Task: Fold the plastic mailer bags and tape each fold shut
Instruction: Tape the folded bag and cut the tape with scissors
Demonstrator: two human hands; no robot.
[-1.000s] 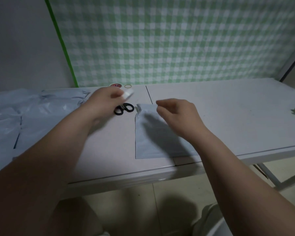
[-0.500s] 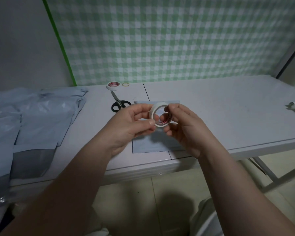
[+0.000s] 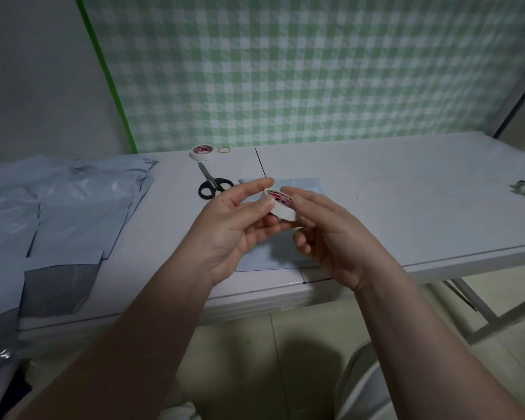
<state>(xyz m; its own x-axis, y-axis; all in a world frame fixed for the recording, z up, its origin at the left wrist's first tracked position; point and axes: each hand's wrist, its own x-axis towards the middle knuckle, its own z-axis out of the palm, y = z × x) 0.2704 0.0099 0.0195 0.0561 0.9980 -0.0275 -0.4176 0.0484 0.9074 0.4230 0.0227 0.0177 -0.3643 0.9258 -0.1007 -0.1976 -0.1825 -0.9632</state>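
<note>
Head view, worktop: white, carries everything.
Pile: unfolded bags heaped at the left, so most of the job looks ahead.
Mailer: one lies flat at the near edge, apparently folded; no tape seen on it.
Left hand: raised above the mailer, palm up, thumb and fingers pinching the roll.
Right hand: opposite, fingers curled on the roll's other side, probably seeking the tape end.
Roll: between both hands, off the worktop.
Scissors: behind the hands, untouched.
</note>
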